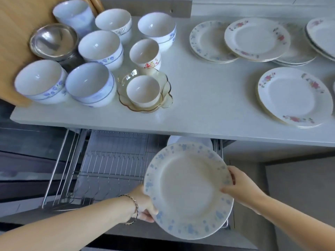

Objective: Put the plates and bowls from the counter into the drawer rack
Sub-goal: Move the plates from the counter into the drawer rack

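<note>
1. Hands first: my left hand (145, 205) grips the blue-speckled plate (188, 191) by its left rim; my right hand (241, 187) pinches its right rim.
2. I see that plate at lower centre, held above the right end of the drawer rack (112, 160).
3. On the counter (208, 98), bowls (99, 46) cluster upper left, floral plates (257, 38) upper right.

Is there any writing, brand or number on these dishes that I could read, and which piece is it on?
Grey marking on the side of the white bowl in the back row: too blurred to read.
Red marking on the small cup: too blurred to read.
The blue-flowered plate over the drawer: pattern only, no text.
</note>
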The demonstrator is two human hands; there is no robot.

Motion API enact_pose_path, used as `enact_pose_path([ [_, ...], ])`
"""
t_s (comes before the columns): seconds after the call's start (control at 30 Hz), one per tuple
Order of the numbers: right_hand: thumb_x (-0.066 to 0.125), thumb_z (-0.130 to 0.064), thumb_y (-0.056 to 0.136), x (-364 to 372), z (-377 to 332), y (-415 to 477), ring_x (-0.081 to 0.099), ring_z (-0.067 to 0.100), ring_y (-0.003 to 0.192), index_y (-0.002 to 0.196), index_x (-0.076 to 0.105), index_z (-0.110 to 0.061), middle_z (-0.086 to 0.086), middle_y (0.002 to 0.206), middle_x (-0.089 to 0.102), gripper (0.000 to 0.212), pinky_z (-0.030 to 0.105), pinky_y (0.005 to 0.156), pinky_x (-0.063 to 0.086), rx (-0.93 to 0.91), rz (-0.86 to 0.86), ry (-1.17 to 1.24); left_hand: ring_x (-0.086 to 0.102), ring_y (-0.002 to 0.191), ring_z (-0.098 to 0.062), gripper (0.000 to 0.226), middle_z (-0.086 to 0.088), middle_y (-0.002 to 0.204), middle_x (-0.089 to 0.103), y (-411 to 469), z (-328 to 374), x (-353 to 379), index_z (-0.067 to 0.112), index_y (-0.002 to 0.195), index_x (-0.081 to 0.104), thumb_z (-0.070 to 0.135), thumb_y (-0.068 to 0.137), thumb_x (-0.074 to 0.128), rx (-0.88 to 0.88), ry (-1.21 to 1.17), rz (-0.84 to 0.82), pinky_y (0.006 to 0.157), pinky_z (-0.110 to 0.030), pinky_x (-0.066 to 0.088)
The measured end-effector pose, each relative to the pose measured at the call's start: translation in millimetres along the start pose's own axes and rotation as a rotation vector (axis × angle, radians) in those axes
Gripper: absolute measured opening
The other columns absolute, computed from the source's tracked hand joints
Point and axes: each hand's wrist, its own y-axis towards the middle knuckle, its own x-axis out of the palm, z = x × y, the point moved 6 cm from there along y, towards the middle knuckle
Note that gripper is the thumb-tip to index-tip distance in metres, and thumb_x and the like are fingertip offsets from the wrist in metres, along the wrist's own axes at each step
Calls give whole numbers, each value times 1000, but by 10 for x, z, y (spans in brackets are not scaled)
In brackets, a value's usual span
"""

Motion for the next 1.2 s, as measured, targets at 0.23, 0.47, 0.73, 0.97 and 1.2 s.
enact_pose_path([
  [0.23,60,3,80,744,390,950,60,35,109,129,47,-3,18,118,60,51,38,89,51,248,-1,154,67,87,-29,39,-15,96,66,1047,5,-341,4,112,49,-20,81,55,-83,-22,146,83,-43,56],
  [0.47,50,8,83,932,679,1905,58,26,92,123,52,-5,15,106,62,42,28,80,45,323,226,266,66,105,-34,38,-19,119,65,2162,425,-509,1,116,59,-11,80,63,28,33,366,85,-39,57],
  [0.73,52,10,76,914,867,2340,46,20,53,89,57,-15,-1,61,48,29,14,37,39,359,402,383,61,109,-29,35,-16,121,61,2678,793,-488,4,117,56,-12,86,55,171,-8,411,81,-35,54],
  [0.97,46,3,85,940,955,2394,47,19,82,106,57,-16,5,90,55,31,28,77,43,384,585,603,61,103,-26,44,-12,123,60,2826,979,-400,4,129,51,-7,87,54,246,89,470,93,-36,52],
  [1.2,40,-10,94,974,900,2436,48,22,115,137,39,-25,7,142,40,46,22,99,33,471,570,730,62,111,-29,44,-13,127,61,2893,1033,-406,7,130,50,-4,87,52,268,168,494,94,-37,52],
])
